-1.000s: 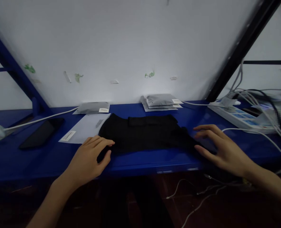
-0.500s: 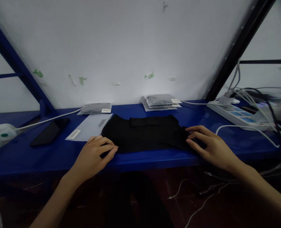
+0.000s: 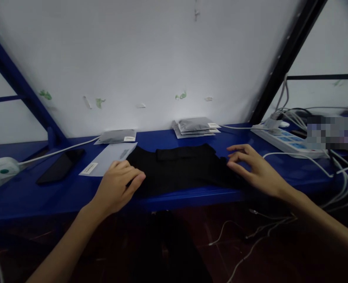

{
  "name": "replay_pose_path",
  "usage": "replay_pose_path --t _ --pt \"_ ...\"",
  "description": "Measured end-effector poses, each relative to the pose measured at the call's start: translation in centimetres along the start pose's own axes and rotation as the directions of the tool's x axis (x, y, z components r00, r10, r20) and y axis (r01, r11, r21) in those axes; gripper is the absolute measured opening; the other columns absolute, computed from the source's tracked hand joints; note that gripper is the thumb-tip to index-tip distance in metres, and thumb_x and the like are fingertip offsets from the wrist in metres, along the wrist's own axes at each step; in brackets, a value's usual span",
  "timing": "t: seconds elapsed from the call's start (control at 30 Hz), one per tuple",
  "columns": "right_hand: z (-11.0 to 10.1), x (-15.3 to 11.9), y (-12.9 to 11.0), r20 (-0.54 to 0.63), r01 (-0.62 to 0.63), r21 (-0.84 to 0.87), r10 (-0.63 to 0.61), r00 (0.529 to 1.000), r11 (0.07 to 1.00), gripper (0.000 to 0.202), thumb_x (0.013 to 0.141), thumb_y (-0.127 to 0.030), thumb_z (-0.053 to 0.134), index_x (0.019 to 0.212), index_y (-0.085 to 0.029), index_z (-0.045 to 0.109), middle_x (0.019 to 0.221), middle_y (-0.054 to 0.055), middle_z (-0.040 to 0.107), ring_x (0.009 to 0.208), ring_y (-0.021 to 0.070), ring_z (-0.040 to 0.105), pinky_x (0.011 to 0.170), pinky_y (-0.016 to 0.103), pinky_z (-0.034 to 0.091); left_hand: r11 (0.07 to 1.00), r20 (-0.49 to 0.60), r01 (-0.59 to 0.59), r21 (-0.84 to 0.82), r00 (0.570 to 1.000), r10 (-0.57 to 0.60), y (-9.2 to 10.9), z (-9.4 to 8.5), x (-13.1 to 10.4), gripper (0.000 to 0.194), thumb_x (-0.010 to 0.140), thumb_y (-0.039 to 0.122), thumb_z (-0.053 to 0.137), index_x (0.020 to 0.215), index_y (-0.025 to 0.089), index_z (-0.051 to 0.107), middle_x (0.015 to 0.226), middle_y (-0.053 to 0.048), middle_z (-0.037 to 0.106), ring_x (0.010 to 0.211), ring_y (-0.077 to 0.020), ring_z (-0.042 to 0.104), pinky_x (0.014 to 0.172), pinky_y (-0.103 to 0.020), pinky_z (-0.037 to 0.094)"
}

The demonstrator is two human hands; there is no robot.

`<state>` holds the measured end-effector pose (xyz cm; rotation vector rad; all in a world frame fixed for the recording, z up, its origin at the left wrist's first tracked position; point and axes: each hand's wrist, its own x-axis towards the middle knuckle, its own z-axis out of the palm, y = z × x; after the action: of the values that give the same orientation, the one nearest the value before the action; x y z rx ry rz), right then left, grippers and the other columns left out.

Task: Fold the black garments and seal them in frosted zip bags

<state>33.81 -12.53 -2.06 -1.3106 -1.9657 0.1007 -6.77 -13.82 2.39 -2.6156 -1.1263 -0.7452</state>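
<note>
A black piece of cloth (image 3: 180,169) lies on the blue table near its front edge, with a folded strip along its far side. At the cloth's left end is my left hand (image 3: 119,186), fingers bent and curled at the garment's edge; whether they pinch it is hidden. My right hand (image 3: 253,169) hovers by the right end, its thumb and fingers apart with nothing seen between them. Just left of the cloth lies a flat pale plastic bag (image 3: 109,155) with a white label.
Packed grey bags (image 3: 196,125) are stacked at the back, and another packed bag (image 3: 116,136) lies left of them. A dark phone (image 3: 60,167) rests on the left. Power strips (image 3: 288,140) and white cables occupy the right; another strip (image 3: 3,169) is far left.
My right hand has lifted slightly off the cloth's right end, its fingers more apart. My left hand stays at the left end, its fingertips slightly shifted. The view has shifted slightly.
</note>
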Motion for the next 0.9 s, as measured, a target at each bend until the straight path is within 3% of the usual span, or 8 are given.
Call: replay_pose_path --t 0.13,0.27,0.4,0.57,0.7,0.9 --pt "0.6 3.5 0.5 -0.074 0.024 -0.020 -0.025 0.997 1.000 0.028 0.090 -0.049 0.054 0.086 -0.024 0.065 0.113 0.011 0.063 0.101 0.0268 0.063 0.088 0.045 0.052 0.998 -0.046 0.038 0.059 0.998 -0.035 0.7 0.8 3.6 0.030 0.101 0.033 0.042 0.094 0.022 0.068 0.091 -0.003 0.073 0.087 -0.0216 0.059 0.085 -0.039 0.042" --pt "3.0 7.6 1.7 0.051 0.086 -0.061 -0.083 0.995 0.994 0.022 0.091 -0.039 0.052 0.084 -0.023 0.065 0.094 0.007 0.067 0.087 0.0232 0.064 0.084 0.041 0.051 0.991 0.147 -0.037 0.131 0.989 0.018 -0.1 3.1 7.6 0.028 0.099 0.037 0.045 0.107 0.022 0.068 0.108 -0.005 0.069 0.100 -0.0244 0.058 0.087 -0.039 0.043" --pt "5.5 10.0 3.2 0.150 0.101 -0.192 -0.072 0.986 0.976 0.023 0.090 -0.037 0.051 0.082 -0.022 0.067 0.091 0.008 0.069 0.093 0.0255 0.062 0.086 0.041 0.049 0.980 0.298 -0.120 0.156 0.952 0.069 -2.8 5.0 9.8 0.029 0.095 0.043 0.051 0.104 0.022 0.070 0.107 -0.006 0.067 0.100 -0.0262 0.056 0.089 -0.041 0.041" --pt "6.5 9.9 3.9 0.115 0.082 -0.159 -0.064 0.991 0.984 0.024 0.091 -0.037 0.051 0.082 -0.021 0.068 0.096 0.008 0.070 0.096 0.0257 0.062 0.096 0.045 0.044 0.994 0.278 -0.077 0.073 0.959 0.053 -5.0 5.7 9.4 0.029 0.095 0.043 0.051 0.102 0.023 0.070 0.100 -0.006 0.066 0.097 -0.0252 0.055 0.091 -0.041 0.042" --pt "6.0 9.2 3.5 0.113 0.076 -0.092 -0.065 0.992 0.993 0.024 0.090 -0.041 0.054 0.083 -0.023 0.068 0.097 0.006 0.071 0.095 0.0254 0.062 0.099 0.047 0.041 0.999 0.232 0.003 0.033 0.973 -0.010 -5.1 6.1 8.4 0.024 0.093 0.036 0.053 0.103 0.021 0.069 0.103 -0.006 0.065 0.099 -0.0253 0.055 0.089 -0.040 0.044" --pt "5.7 8.9 3.3 0.179 0.111 -0.081 -0.095 0.979 0.991 0.018 0.086 -0.039 0.058 0.085 -0.024 0.069 0.103 0.006 0.070 0.103 0.0265 0.060 0.101 0.049 0.041 1.000 0.197 0.031 -0.003 0.980 -0.030 -5.1 6.4 8.1 0.020 0.094 0.033 0.052 0.100 0.021 0.067 0.101 -0.005 0.067 0.100 -0.0246 0.055 0.090 -0.040 0.046"
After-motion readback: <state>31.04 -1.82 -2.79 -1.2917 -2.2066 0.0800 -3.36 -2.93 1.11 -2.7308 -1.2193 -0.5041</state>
